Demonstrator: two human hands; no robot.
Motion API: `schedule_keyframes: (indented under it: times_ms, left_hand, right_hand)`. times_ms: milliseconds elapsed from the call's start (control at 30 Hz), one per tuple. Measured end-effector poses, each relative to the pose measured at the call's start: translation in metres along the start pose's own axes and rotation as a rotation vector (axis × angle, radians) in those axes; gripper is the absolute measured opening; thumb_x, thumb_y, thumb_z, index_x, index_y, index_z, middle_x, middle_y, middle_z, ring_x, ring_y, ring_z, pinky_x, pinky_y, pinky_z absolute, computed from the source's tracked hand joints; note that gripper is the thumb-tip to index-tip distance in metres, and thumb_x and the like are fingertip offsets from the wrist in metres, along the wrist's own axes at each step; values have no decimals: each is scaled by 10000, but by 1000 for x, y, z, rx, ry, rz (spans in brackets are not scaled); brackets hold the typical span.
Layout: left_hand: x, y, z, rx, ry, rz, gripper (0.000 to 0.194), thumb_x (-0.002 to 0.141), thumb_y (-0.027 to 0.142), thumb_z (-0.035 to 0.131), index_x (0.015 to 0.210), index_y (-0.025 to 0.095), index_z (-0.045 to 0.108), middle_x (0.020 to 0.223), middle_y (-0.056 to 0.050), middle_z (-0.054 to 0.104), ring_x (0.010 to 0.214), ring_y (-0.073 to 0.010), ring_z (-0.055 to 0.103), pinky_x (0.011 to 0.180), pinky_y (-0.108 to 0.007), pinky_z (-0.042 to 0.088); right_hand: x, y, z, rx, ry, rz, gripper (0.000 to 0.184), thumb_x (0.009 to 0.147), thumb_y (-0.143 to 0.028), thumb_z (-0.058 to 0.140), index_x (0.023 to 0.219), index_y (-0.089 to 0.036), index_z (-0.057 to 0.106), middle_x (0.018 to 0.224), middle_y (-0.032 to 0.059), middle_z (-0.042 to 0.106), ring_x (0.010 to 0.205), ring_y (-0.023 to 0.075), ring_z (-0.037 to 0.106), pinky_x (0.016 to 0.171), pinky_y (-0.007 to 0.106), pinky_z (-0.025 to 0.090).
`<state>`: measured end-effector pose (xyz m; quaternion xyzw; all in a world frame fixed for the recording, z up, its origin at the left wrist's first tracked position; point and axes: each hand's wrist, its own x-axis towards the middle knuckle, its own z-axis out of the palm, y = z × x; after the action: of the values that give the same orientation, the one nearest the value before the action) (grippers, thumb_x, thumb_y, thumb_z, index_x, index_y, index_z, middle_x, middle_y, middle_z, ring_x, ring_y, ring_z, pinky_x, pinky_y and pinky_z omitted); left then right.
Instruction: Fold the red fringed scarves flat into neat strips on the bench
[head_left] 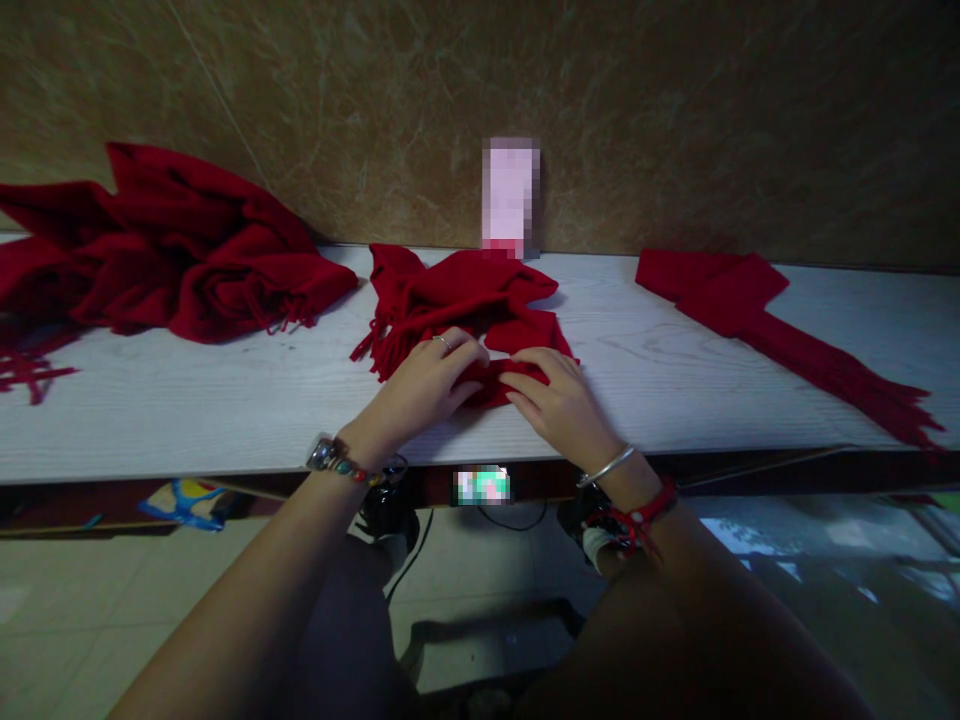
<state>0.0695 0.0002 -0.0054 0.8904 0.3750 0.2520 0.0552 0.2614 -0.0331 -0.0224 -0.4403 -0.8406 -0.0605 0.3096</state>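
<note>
A red fringed scarf [480, 285] lies bunched on the white wooden table [675, 400], right in front of me. My left hand [439, 375] has its fingers curled over the scarf's near left part, with a ring on one finger. From the other side my right hand [551, 390] pinches the near edge of the same scarf, thumb below and fingers above. A narrow band of red cloth runs between the two hands. Fringe spreads out to the left of my left hand.
A large heap of red scarves [187, 240] lies on the left. One folded red scarf [720, 290] trails its fringe toward the right front edge. A blurred pink rectangular object [511, 195] leans on the brown marbled wall [360, 120]. Below the edge is a lit, blurred screen [482, 485].
</note>
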Motion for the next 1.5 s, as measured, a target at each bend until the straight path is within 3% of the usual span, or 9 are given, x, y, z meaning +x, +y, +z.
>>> schedule_keyframes:
  times_ms: [100,467,733,1067,1500]
  left_hand:
    - [0,-1,0,46,-4,71,69,817,183,573,862,168,623,1072,-78,546,923,-203,556,819,-372,471]
    - [1,-4,-1,127,-39,72,111,775,240,651,835,149,669,1120,-103,557,1000,-251,544,846,-417,464]
    - [2,1,1,81,-47,76,135,823,206,552,742,144,641,1095,-96,566,988,-225,549,856,-401,475]
    - [4,3,0,-39,70,37,90,853,179,465,800,157,533,886,-56,557,810,-161,544,755,-308,480]
    - [1,-5,-10,-89,396,-267,84,839,204,434,755,206,428,854,-35,548,836,-168,528,780,-321,437]
  right_hand:
    - [0,2,0,-5,-6,-19,196,837,-147,539,939,-218,690,1068,81,628,1018,224,563,874,418,459]
    - [0,3,-1,6,-27,-2,198,840,-142,524,897,-222,696,1066,85,631,1015,228,561,855,422,453]
    - [0,3,0,12,-40,-25,210,850,-139,501,868,-217,695,1081,87,629,1020,224,553,862,421,443]
    - [1,1,-5,-7,-28,-56,221,864,-166,491,812,-242,692,1109,66,627,1065,228,542,901,444,445]
    - [-7,20,-21,-12,81,-39,227,838,-123,477,772,-238,661,1134,69,579,1106,242,503,954,465,412]
